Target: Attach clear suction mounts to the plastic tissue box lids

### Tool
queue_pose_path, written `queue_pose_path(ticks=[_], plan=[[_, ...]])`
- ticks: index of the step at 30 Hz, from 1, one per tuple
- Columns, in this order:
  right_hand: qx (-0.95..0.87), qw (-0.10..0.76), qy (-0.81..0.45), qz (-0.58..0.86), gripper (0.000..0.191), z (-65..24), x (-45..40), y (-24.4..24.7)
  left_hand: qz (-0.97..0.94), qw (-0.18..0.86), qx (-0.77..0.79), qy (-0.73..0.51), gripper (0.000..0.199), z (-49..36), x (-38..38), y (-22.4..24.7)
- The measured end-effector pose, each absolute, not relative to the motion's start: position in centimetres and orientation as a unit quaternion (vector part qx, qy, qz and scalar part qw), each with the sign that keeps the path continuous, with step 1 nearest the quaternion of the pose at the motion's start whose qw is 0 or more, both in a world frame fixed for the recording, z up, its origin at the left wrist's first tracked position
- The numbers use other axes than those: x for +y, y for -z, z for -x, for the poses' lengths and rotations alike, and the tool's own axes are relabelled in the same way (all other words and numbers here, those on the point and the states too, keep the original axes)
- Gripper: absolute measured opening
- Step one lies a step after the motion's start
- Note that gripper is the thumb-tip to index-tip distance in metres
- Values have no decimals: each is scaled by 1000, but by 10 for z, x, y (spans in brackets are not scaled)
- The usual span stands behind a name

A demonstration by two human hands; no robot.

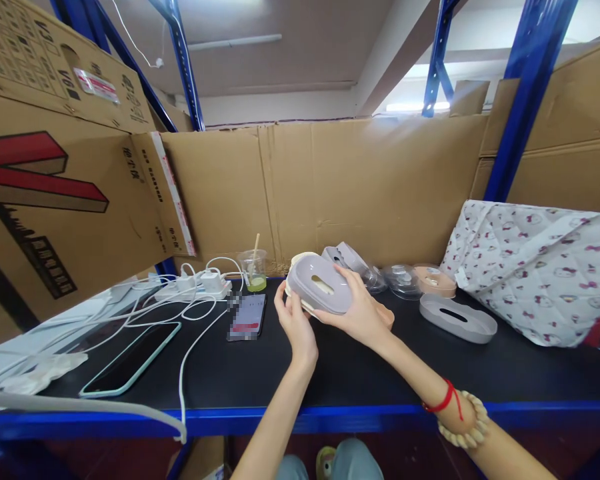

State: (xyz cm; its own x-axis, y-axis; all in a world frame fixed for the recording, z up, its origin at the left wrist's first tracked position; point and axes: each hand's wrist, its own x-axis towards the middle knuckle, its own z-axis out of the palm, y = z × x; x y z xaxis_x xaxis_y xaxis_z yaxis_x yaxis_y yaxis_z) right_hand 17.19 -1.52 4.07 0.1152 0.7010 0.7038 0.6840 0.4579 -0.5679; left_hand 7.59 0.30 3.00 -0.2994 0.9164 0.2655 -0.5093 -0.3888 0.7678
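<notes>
A grey oval plastic lid with a rounded slot (337, 299) is held up above the black tabletop, tilted toward me. Cream plastic (291, 288) shows along its left edge and through the slot. My left hand (299, 327) is closed on the lower left rim, its thumb and fingers pressed against it. From the right, my right hand (357, 310) grips the same lid, thumb along the lower edge and fingers at the right side. Just behind stand more grey plastic parts (350, 259). A peach piece (384, 315) is partly hidden by my right hand.
To the right lie a loose grey slotted lid (457, 320), clear plastic pieces (401, 281), a peach box (435, 280) and a patterned bag (535, 267). Leftward are two phones (133, 360), a cup with a straw (257, 283) and tangled white cables (183, 373). Cardboard (370, 187) walls the back.
</notes>
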Motion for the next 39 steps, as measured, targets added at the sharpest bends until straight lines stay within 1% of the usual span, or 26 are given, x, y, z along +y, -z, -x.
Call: queue_pose_path(ticks=[3,5,8,11,13,15,17,21,23,26,28,30,31,33,34,36,39], plan=[[-680,524,0,512,86,-167,-24,-33,-315,531,249,-746,41,-68,-8,-24],[-700,511,-14,499,92,-165,-31,-28,-286,555,255,-739,45,-64,-13,-23],[-696,510,-121,490,97,-164,-41,-25,-277,545,283,-739,56,-59,-18,-19],[-612,560,-257,495,91,-165,-45,-29,-358,511,255,-739,63,-56,-22,-12],[-576,584,-296,489,85,-166,-47,-33,-432,495,227,-719,62,-55,-26,-8],[-569,593,-294,488,78,-167,-48,-36,-480,490,214,-696,57,-54,-28,-5],[-563,599,-280,496,74,-167,-50,-37,-500,486,214,-684,53,-54,-30,-4],[-552,615,-244,508,75,-165,-53,-34,-512,479,213,-681,45,-55,-32,-7],[-557,607,-233,516,77,-166,-51,-32,-523,481,216,-670,42,-56,-32,-7],[-600,552,-225,533,79,-180,-47,-30,-534,521,257,-614,37,-56,-30,-2],[-630,501,-178,566,74,-206,-44,-31,-507,568,293,-579,34,-54,-29,3],[-615,458,-70,638,70,-245,-43,-33,-439,622,317,-567,30,-48,-30,5],[-579,437,2,689,72,-267,-43,-34,-394,647,327,-565,26,-45,-31,5],[-515,353,92,776,79,-309,-44,-36,-308,685,349,-560,17,-38,-33,3],[-507,312,112,796,80,-325,-44,-37,-277,695,360,-557,14,-36,-34,2],[-497,257,140,817,76,-346,-42,-40,-247,701,379,-552,12,-32,-35,0],[-488,216,162,830,69,-345,-28,-51,-244,704,381,-548,13,-32,-36,-1]])
